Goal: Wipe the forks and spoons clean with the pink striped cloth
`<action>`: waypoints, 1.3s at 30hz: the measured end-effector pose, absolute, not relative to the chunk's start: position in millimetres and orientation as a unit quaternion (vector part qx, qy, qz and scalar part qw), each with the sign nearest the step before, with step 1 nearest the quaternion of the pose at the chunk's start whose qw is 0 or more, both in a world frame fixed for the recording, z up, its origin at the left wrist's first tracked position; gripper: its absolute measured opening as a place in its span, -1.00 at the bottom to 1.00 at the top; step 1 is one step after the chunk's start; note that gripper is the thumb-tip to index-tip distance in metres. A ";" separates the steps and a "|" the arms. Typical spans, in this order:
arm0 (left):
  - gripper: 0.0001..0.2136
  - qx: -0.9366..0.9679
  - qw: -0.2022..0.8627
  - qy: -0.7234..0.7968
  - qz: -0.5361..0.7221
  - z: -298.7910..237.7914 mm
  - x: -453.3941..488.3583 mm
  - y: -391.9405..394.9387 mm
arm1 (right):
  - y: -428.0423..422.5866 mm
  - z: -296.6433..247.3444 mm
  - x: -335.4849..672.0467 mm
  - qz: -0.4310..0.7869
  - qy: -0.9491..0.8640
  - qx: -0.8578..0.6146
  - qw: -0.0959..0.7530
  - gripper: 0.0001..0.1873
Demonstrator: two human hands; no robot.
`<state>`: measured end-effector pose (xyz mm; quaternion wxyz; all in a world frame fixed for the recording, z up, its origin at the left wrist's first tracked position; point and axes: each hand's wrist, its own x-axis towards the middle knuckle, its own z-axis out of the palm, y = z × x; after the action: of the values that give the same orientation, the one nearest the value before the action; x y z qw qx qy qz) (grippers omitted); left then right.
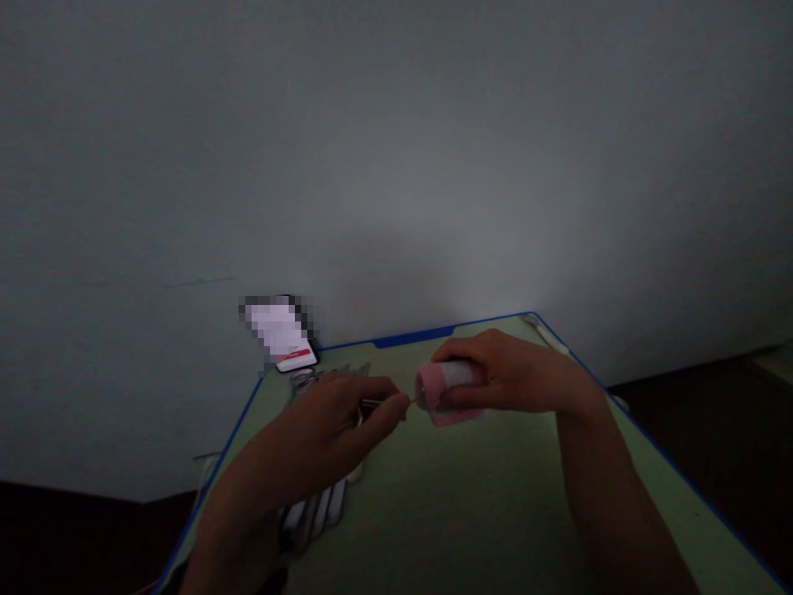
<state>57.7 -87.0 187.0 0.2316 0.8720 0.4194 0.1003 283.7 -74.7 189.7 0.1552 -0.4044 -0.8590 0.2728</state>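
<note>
My right hand [501,373] is wrapped round a pink and white cylindrical thing [434,382], which looks soft like rolled cloth; its kind is not clear in the dim light. Its pink end faces left. Between the thumb and fingertips of my left hand [338,420] is a thin rod-like metal tool [415,399]. The tool's tip reaches the pink end; whether it enters or only touches is not visible. Both hands are above the light green tabletop [446,512].
Several long tools [322,511] lie side by side under my left forearm, with the looped handles of scissors [302,378] behind. A lit phone [278,335] leans at the back left corner. A pale-handled tool [548,335] lies at the back right, near the grey wall [434,165].
</note>
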 end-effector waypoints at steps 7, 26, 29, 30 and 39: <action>-0.64 0.878 0.226 0.421 0.029 182.3 60.1 -89.0 | -73.2 185.4 274.6 0.267 -0.889 -0.354 0.111 -0.69; -0.68 0.869 0.223 0.437 0.055 179.2 44.1 -81.6 | -66.3 183.8 298.1 0.293 -0.860 -0.405 0.101 -0.55; -0.67 0.877 0.207 0.428 0.063 177.2 50.9 -84.3 | -68.6 186.0 300.6 0.285 -0.855 -0.420 0.108 -0.61; -0.66 0.880 0.205 0.423 0.066 176.3 53.5 -84.9 | -69.3 186.6 300.3 0.282 -0.853 -0.425 0.114 -0.63; -0.60 0.890 0.202 0.402 0.073 171.8 56.8 -79.4 | -68.8 184.1 288.7 0.251 -0.858 -0.434 0.116 -0.61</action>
<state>56.8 -79.4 171.8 0.2025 0.8902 0.4016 0.0727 288.7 -68.8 184.1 0.1161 -0.4335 -0.8577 0.2507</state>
